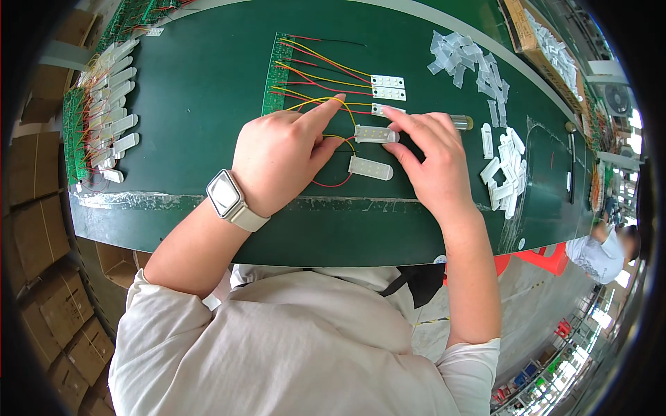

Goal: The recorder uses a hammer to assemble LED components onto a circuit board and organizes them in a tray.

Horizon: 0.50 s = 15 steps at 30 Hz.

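My right hand grips the rounded end of a clear-cased LED strip between thumb and fingers. My left hand holds nothing visible; its index finger reaches over red and yellow wires, thumb apart from it, other fingers curled under. Just below lies a second cased LED strip. Bare white LED boards sit above, wired to a green circuit board. A further LED board is partly behind my right fingertips.
Clear plastic pieces are scattered at the far right, with a pile of white casings nearer. A small cylinder lies behind my right hand. Finished-looking cased strips hang off another green board at left. Cardboard boxes stand beyond.
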Each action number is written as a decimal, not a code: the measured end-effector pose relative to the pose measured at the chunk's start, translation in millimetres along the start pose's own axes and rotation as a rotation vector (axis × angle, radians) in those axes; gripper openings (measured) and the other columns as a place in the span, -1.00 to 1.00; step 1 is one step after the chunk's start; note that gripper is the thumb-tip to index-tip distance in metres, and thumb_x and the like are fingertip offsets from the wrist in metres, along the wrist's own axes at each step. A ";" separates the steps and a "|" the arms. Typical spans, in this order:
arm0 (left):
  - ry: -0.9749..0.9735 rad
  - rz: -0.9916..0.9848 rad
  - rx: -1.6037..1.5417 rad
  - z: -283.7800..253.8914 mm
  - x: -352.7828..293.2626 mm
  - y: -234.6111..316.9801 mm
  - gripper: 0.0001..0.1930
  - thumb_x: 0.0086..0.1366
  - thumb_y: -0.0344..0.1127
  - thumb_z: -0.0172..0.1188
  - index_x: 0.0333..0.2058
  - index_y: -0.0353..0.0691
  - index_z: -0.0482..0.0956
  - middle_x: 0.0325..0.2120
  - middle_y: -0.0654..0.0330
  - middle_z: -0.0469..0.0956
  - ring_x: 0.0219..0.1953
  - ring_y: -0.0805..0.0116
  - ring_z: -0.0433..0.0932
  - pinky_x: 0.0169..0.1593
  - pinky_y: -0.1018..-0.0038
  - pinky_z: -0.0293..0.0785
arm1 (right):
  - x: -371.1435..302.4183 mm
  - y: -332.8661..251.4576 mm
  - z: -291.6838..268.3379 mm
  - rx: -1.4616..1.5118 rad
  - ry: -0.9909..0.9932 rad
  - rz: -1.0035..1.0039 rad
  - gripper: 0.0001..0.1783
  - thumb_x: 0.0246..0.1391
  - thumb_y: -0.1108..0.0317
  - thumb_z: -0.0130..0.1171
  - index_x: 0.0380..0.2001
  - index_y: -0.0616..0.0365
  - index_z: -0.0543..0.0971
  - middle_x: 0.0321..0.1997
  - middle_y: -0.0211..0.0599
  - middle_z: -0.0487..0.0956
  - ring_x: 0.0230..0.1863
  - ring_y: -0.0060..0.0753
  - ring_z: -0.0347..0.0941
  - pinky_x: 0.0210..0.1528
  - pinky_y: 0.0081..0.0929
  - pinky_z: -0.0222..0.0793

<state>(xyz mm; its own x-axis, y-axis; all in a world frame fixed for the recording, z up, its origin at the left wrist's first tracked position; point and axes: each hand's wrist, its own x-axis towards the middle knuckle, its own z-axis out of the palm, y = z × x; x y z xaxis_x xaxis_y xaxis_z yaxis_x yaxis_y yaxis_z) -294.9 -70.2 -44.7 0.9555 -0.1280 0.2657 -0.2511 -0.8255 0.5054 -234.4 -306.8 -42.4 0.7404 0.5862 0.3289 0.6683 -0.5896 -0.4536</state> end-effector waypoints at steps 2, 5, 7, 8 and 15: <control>-0.016 -0.021 0.026 -0.1 0.3 1.1 -0.48 0.19 -0.30 0.44 0.16 -0.10 0.63 -0.63 0.33 0.56 -0.55 0.31 0.56 -0.42 0.36 0.50 | 0.0 -5.0 4.8 0.017 0.010 -0.019 -0.44 -0.03 0.47 0.47 0.10 -0.08 0.68 -0.19 -0.46 0.64 -0.09 -0.30 0.50 -0.05 -0.31 0.47; 0.000 -0.005 0.103 1.5 -0.6 1.4 -0.54 0.20 -0.27 0.42 0.10 -0.11 0.66 -0.62 0.32 0.58 -0.53 0.30 0.59 -0.41 0.36 0.52 | 1.0 -6.9 8.0 0.042 0.018 -0.024 -0.53 0.00 0.50 0.44 0.04 -0.03 0.70 -0.15 -0.39 0.58 -0.10 -0.28 0.49 -0.07 -0.34 0.51; -0.010 -0.011 0.123 1.1 0.2 3.5 -0.59 0.21 -0.27 0.41 0.06 -0.11 0.68 -0.61 0.31 0.59 -0.51 0.29 0.61 -0.40 0.34 0.54 | 1.3 -4.4 8.1 0.014 -0.008 -0.061 -0.59 0.02 0.47 0.45 -0.01 -0.02 0.72 -0.19 -0.40 0.57 -0.10 -0.30 0.49 -0.08 -0.35 0.51; -0.010 -0.012 0.123 0.4 0.8 4.7 -0.59 0.21 -0.27 0.41 0.06 -0.11 0.68 -0.61 0.31 0.59 -0.51 0.29 0.61 -0.40 0.34 0.54 | 1.4 -3.8 8.6 0.015 -0.009 -0.062 -0.59 0.02 0.47 0.45 -0.01 -0.02 0.72 -0.19 -0.40 0.57 -0.10 -0.30 0.49 -0.08 -0.35 0.51; 0.097 0.048 0.073 -2.3 2.1 6.6 -0.86 0.19 -0.31 0.38 -0.26 -0.07 0.69 -0.45 0.29 0.59 -0.40 0.22 0.64 -0.35 0.30 0.58 | 2.5 -5.2 10.7 -0.224 0.077 -0.211 -0.63 -0.05 0.44 0.46 -0.10 -0.09 0.76 -0.18 -0.49 0.56 -0.18 -0.36 0.54 -0.17 -0.38 0.52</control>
<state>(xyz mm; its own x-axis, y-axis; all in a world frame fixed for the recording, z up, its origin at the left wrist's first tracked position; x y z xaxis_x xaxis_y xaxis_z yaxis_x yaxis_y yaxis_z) -294.9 -74.7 -39.0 0.9222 -0.1174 0.3684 -0.2808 -0.8582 0.4297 -236.7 -296.3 -48.0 0.5810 0.6701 0.4620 0.8009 -0.5718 -0.1779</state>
